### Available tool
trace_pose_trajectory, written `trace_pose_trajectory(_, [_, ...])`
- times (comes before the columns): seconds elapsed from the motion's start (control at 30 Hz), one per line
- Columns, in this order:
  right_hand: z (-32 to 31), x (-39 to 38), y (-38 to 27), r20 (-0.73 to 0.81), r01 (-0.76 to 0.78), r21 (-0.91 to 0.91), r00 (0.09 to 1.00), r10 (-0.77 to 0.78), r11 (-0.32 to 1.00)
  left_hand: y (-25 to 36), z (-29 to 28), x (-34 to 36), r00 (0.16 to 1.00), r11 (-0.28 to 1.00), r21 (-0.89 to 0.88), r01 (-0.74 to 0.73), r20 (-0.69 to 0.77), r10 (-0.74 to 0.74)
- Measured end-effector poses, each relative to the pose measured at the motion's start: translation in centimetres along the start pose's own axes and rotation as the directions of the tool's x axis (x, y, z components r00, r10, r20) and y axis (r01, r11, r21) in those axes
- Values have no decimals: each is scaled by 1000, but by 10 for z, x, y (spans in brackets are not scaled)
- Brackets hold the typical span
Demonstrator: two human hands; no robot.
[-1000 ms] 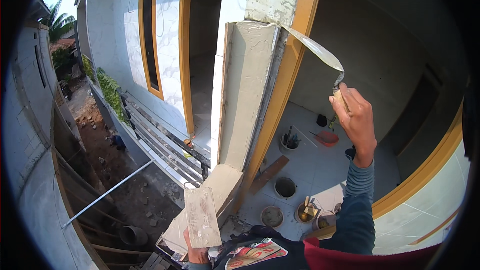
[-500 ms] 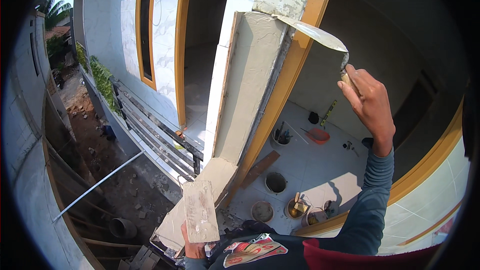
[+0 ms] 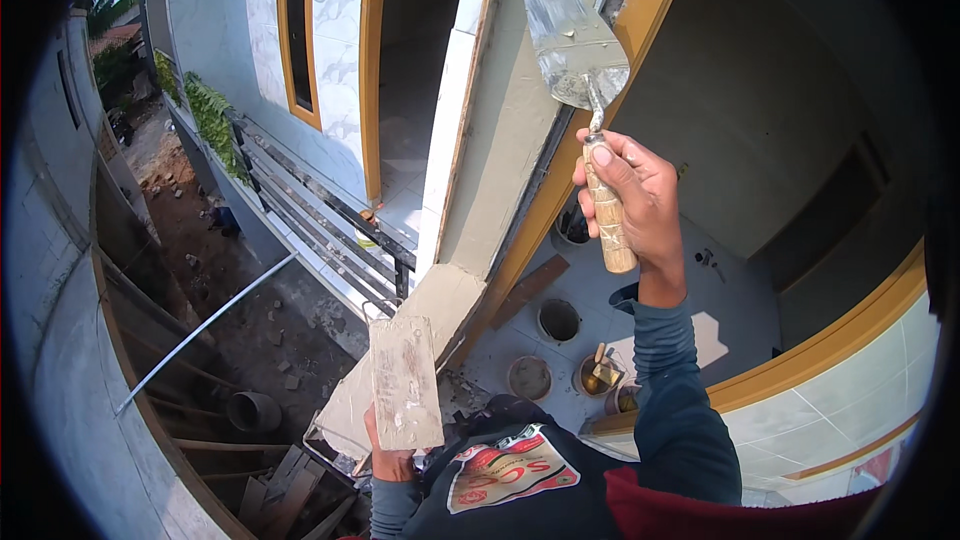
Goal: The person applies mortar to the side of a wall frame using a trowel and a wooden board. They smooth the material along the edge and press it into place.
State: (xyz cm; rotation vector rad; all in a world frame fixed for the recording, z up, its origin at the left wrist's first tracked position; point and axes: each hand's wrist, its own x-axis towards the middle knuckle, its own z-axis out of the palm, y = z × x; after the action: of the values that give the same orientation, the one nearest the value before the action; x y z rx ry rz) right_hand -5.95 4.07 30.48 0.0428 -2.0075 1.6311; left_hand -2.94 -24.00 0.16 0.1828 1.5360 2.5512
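My right hand (image 3: 643, 202) is closed round the wooden handle of a pointed trowel (image 3: 580, 50), thumb along its top. The grey-smeared blade lies over the upper end of a column face coated in wet grey plaster (image 3: 505, 155). A thin wooden strip (image 3: 466, 110) edges this face on its left, and a dark strip edges it on the right. Low in the view, my left hand (image 3: 390, 462) grips a flat wooden float (image 3: 405, 380) from beneath; its plaster-smeared face is turned up. The float's grip and most of the left fingers are hidden.
An orange door frame (image 3: 540, 210) runs beside the column. On the tiled floor inside stand buckets, one with dark contents (image 3: 558, 320). To the left are a black metal railing (image 3: 330, 200), a pale pipe (image 3: 205, 325) and lower ground with rubble. Stacked boards (image 3: 285, 490) lie below.
My right hand has moved left and down, turning the trowel so its blade now lies broadly over the column instead of edge-on. The left hand with the float has barely moved.
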Motion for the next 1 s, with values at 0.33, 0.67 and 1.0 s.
trace_pose_trajectory(0.33, [16,-32,56,-132,26,186,991,-1,982,1,-1,-1,1000,999,-33,-11,-5,10])
trace_pose_trajectory(0.67, [55,30,59,-95,80,280,994,-55,957,7,4,2,997,996,55,-71,19,70])
trace_pose_trajectory(1.0, [52,-39,129,-98,-35,204,994,56,978,-2,-11,4,997,996,36,-76,21,75])
